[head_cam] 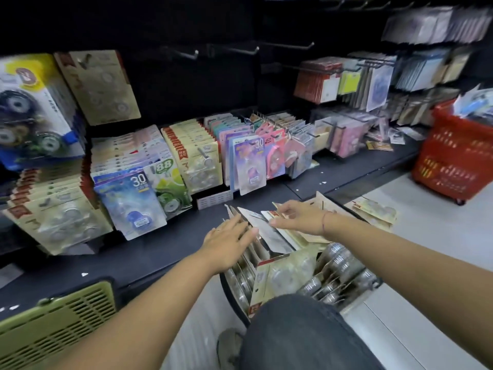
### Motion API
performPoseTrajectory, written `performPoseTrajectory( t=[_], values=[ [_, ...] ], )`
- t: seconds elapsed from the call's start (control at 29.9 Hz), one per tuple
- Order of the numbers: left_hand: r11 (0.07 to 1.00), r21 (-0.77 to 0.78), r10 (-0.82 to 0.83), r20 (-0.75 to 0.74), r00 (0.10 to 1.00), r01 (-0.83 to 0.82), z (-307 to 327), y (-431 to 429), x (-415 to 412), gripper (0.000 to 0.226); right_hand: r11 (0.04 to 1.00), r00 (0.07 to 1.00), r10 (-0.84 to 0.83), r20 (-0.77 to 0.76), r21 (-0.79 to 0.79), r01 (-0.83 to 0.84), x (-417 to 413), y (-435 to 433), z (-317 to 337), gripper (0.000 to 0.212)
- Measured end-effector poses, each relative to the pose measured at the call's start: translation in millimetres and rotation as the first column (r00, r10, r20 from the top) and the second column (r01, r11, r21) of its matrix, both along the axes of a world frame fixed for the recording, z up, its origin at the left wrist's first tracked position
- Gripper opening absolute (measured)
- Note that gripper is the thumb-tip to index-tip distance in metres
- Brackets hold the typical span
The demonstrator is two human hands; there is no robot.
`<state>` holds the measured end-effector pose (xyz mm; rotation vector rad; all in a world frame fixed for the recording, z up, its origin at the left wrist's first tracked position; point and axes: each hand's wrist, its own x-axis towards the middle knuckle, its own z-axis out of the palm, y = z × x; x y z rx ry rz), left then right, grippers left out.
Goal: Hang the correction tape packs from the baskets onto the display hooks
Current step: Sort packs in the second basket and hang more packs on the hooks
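Correction tape packs (266, 231), beige card-backed, fanned upright | left hand (229, 241) flat-fingered alongside | right hand (296, 217) on tops, grip unclear | bare metal hooks (186, 53) up-left

The correction tape packs (261, 281) by the black shelf's (149, 252) front edge are beige card with red header strips. Above its left half hang a blue pack (133, 206) and a green-and-white pack (172, 193), with pastel pink and lilac packs (249, 164) mid-shelf. A red basket (450, 161) stands at the right end and an olive-green basket (58, 321) at the left corner.
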<state>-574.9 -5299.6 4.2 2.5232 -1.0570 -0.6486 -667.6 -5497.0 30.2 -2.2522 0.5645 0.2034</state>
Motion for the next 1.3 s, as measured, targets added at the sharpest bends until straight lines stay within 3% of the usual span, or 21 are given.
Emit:
performPoseTrajectory(
  t=[0.13, 0.23, 0.57, 0.67, 0.77, 0.9, 1.07, 1.14, 1.17, 1.24, 1.3],
  values=[
    [0.997, -0.073, 0.024, -0.074, 0.997, -0.029, 0.0, 15.5, 0.4, 0.055, 0.993, 0.967, 0.105, -0.231, -0.036, -0.117, 26.7, 26.9, -5.7, 0.077],
    [0.999, -0.044, 0.025, -0.073, 0.997, -0.028, -3.8, 17.6, -1.2, 0.062, 0.989, 0.922, 0.136, -0.364, -0.011, -0.151, 36.5, 33.6, -8.4, 0.050],
    [0.999, -0.030, -0.021, 0.001, 1.000, 0.021, -24.5, 14.2, -20.9, 0.073, 0.973, 0.889, 0.177, -0.422, -0.059, -0.221, 23.0, 26.4, -13.7, 0.047],
    [0.999, -0.027, -0.034, 0.047, 0.998, 0.035, -31.4, 18.1, -21.6, 0.074, 0.974, 0.905, 0.160, -0.394, -0.086, -0.210, 17.6, 26.0, -17.1, 0.065],
    [0.999, -0.035, -0.031, 0.067, 0.997, 0.034, -34.4, 20.8, -19.8, 0.072, 0.987, 0.953, 0.132, -0.274, -0.057, -0.153, 16.6, 20.8, -18.9, 0.014],
    [0.998, -0.062, -0.006, 0.094, 0.996, 0.011, -35.7, 16.0, -20.9, 0.070, 0.996, 0.989, -0.076, -0.128, -0.046, 0.071, 4.6, -9.6, -11.4, 0.023],
    [0.987, -0.147, 0.086, 0.112, 0.990, -0.069, -29.7, -1.4, -27.3, 0.068, 0.973, 0.968, -0.218, -0.127, -0.102, 0.206, -10.0, -49.3, 2.1, 0.019],
    [0.961, -0.232, 0.167, 0.068, 0.984, -0.147, -19.2, -12.0, -28.8, 0.063, 0.961, 0.958, -0.276, -0.078, -0.006, 0.277, -10.6, -53.6, 9.5, 0.017],
    [0.928, -0.310, 0.220, 0.004, 0.975, -0.208, -11.9, -16.8, -27.9, 0.059, 0.930, 0.944, -0.327, -0.041, 0.161, 0.329, -10.2, -57.0, 12.7, 0.023],
    [0.799, -0.468, 0.304, -0.225, 0.926, -0.377, 6.3, -25.4, -21.5, 0.054, 0.793, 0.893, -0.448, 0.033, 0.476, 0.381, -11.5, -59.7, 25.6, 0.020],
    [0.635, -0.512, 0.288, -0.539, 0.792, -0.579, 29.1, -32.7, -15.8, 0.059, 0.722, 0.899, -0.431, 0.074, 0.626, 0.294, -7.4, -57.8, 37.8, 0.022]
  ],
)
